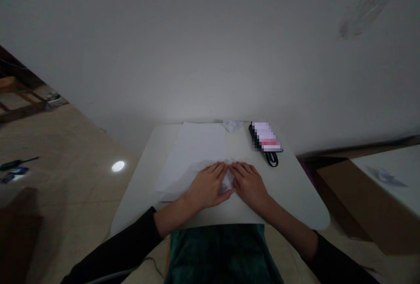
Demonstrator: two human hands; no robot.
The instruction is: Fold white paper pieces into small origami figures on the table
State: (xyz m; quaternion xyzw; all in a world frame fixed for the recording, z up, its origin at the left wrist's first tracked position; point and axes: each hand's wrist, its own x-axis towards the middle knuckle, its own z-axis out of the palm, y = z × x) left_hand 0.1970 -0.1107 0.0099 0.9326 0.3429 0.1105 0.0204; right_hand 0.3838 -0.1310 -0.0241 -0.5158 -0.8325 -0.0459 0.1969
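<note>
A small piece of folded white paper lies on the white table in front of me, mostly covered by my fingers. My left hand is closed over its left side, fingers together and thumb reaching along the near edge. From the right, my right hand grips the same paper with bent fingers. The fingertips of both hands meet at its far end. Under and beside my left hand lie large white paper sheets. Another folded white paper piece rests at the table's far edge.
A phone with a black strap lies at the back right of the white table. The wall stands directly behind. At right is a cardboard box; at far left, tools lie on the floor.
</note>
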